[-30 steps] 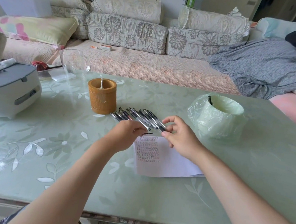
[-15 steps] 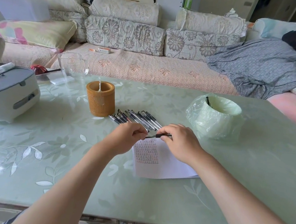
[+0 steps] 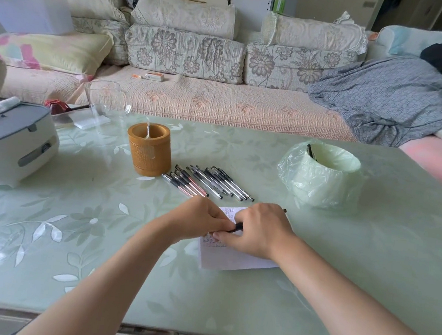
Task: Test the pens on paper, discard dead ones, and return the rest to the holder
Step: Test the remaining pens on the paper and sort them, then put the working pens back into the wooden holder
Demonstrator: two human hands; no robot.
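In the head view, both hands are meeting over the far half of the paper [image 3: 232,258]. The left hand [image 3: 198,219] is curling its fingers round one end of a black pen [image 3: 238,227]. The right hand [image 3: 259,228] is pinching the same pen between thumb and fingers, just above the paper. A row of pens [image 3: 207,182] is lying on the table [image 3: 98,236] just beyond the paper. The brown holder [image 3: 149,153] is standing beyond the paper to the left. The bag-lined bin [image 3: 319,177] is sitting beyond it to the right, with a single pen [image 3: 310,150] leaning inside.
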